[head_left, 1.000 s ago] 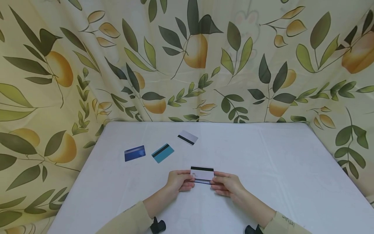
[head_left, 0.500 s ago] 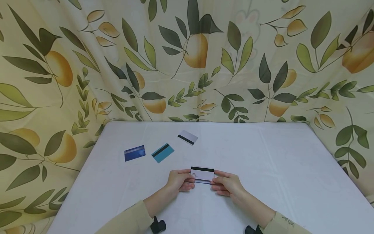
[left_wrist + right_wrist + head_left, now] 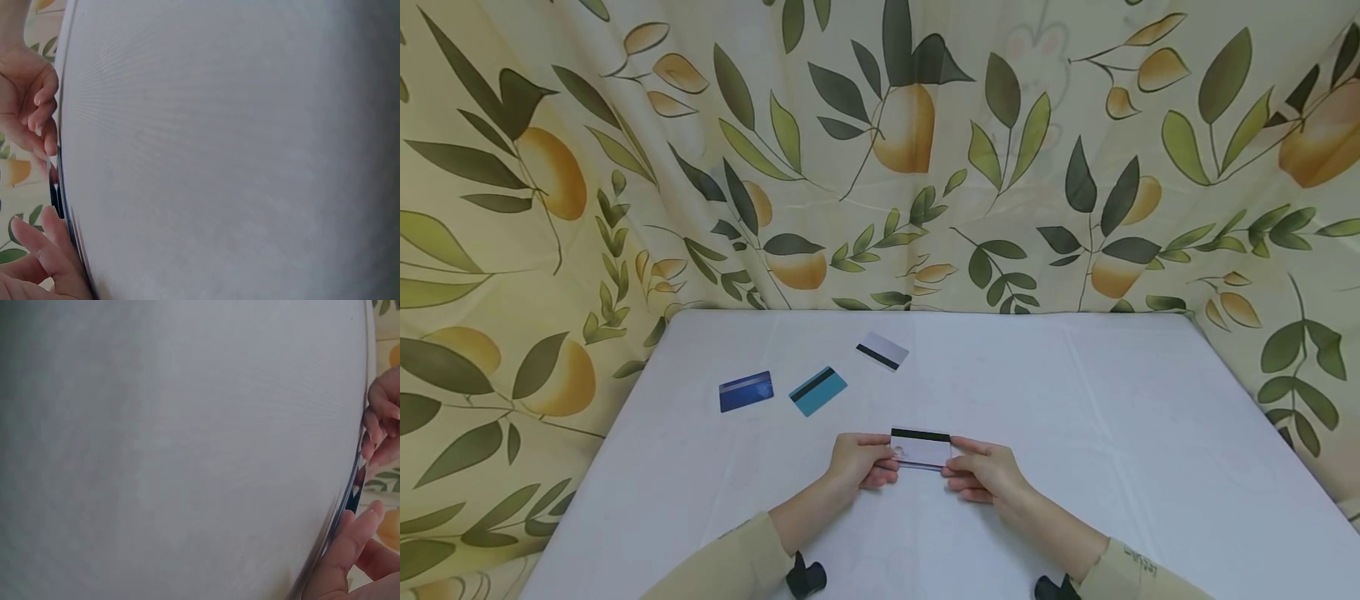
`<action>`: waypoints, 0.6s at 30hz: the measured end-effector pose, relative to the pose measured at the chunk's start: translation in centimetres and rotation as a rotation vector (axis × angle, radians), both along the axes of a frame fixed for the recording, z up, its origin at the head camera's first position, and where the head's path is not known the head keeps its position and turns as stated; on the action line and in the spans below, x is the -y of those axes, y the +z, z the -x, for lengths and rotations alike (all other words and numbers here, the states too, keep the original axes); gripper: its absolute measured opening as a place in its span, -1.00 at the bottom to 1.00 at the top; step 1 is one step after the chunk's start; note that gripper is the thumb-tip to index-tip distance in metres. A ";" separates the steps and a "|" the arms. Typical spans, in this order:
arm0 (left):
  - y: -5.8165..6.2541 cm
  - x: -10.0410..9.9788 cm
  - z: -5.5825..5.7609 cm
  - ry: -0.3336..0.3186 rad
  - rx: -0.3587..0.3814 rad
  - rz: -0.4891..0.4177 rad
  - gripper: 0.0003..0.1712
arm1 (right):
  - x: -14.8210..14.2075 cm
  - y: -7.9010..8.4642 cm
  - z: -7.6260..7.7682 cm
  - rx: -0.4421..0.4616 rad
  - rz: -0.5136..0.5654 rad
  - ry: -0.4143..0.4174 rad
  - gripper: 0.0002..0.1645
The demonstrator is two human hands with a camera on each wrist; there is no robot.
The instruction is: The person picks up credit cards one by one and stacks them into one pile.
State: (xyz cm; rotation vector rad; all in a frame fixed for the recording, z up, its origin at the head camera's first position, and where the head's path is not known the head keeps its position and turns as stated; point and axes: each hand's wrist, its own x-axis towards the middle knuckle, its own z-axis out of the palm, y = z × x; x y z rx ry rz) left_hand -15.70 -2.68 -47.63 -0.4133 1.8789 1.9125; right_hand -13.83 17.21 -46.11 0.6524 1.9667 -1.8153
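Observation:
A white magnetic-stripe card (image 3: 921,450), its black stripe along the far edge, is held level near the middle of the table in the head view. My left hand (image 3: 862,461) pinches its left end, and my right hand (image 3: 985,471) pinches the right end. A thin dark edge shows just below the card's near side, as if another card lies under it; most of that is hidden. Both wrist views catch the cards only edge-on, as a dark sliver (image 3: 55,195) between the two hands.
Beyond the hands lie a blue card (image 3: 746,392), a teal card (image 3: 817,392) with a black stripe, and a silver-grey card (image 3: 882,352). They rest apart on the white-covered table (image 3: 1075,400). A fruit-patterned curtain (image 3: 880,208) hangs behind the table.
The gap between the white card's near edge and the dark edge under it has narrowed. Both hands have barely moved, and the three loose cards lie as before.

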 end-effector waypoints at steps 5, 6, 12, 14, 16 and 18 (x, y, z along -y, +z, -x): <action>-0.3 0.1 0.1 -0.022 -0.029 0.032 -0.67 | -0.2 0.0 0.0 -0.003 -0.007 0.018 -0.39; -0.3 0.1 0.1 -0.027 -0.036 0.043 -0.68 | -0.2 0.0 0.1 -0.004 -0.006 0.017 -0.40; -0.5 0.1 0.1 -0.040 -0.070 0.071 -0.71 | -0.3 -0.2 0.0 -0.025 -0.012 0.035 -0.42; -0.5 0.1 0.0 -0.040 -0.073 0.073 -0.72 | -0.4 -0.2 0.0 -0.032 -0.017 0.038 -0.43; -0.5 0.1 0.0 -0.042 -0.079 0.078 -0.73 | -0.4 -0.3 0.0 -0.040 -0.023 0.041 -0.43; -0.4 0.0 -0.1 -0.041 -0.081 0.080 -0.73 | -0.4 -0.4 0.0 -0.047 -0.025 0.046 -0.43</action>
